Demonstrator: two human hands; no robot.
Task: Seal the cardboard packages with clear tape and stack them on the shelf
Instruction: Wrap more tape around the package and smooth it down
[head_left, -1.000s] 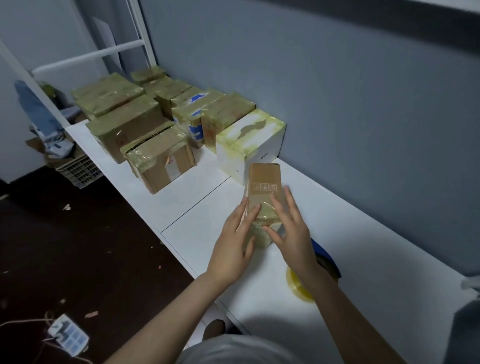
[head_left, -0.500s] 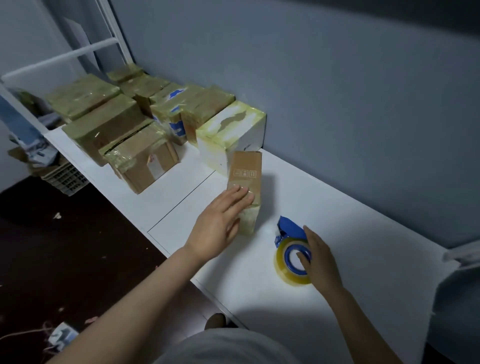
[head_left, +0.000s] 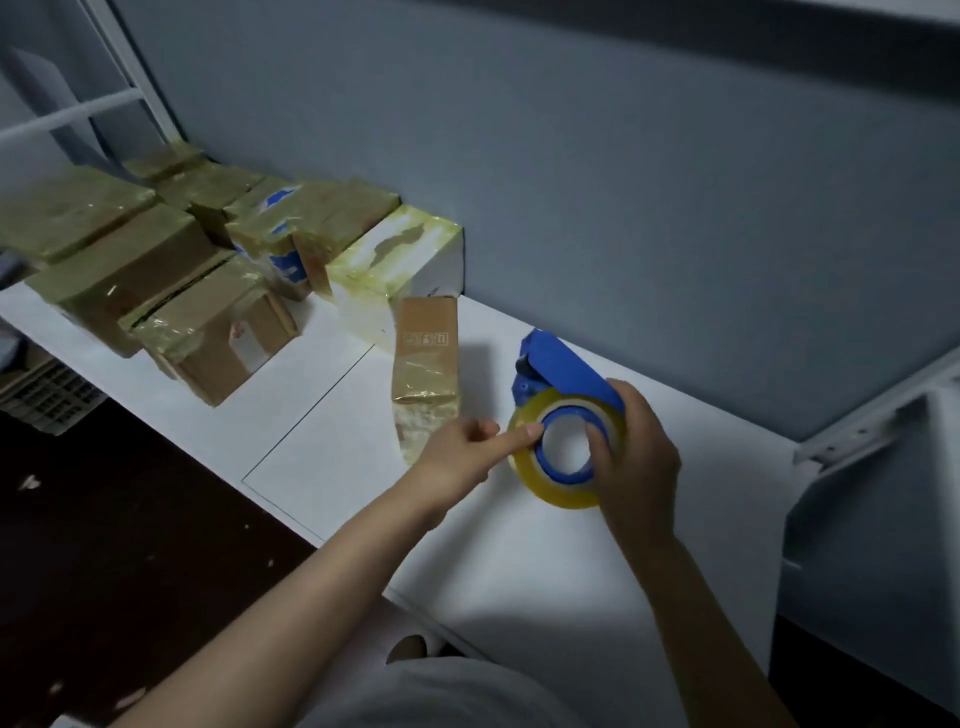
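A small, narrow cardboard package (head_left: 427, 358), partly wrapped in clear tape, lies on the white shelf (head_left: 519, 561). Just right of it is a blue tape dispenser (head_left: 558, 366) carrying a roll of clear yellowish tape (head_left: 524, 470). My right hand (head_left: 636, 460) grips the dispenser, with fingers curled into the blue core and over the handle. My left hand (head_left: 462, 457) has its fingers curled, and one fingertip touches the left rim of the roll. It sits just in front of the package's near end.
Several taped cardboard boxes (head_left: 208, 332) and a white box (head_left: 402, 270) stand in a cluster at the back left of the shelf. A grey wall (head_left: 623, 182) runs behind. White metal frame parts (head_left: 862, 431) rise at right. A dark floor (head_left: 104, 545) lies below left.
My left hand has left the small package and moved right to the tape roll. My right hand has closed around the dispenser and tilted it up off the shelf.
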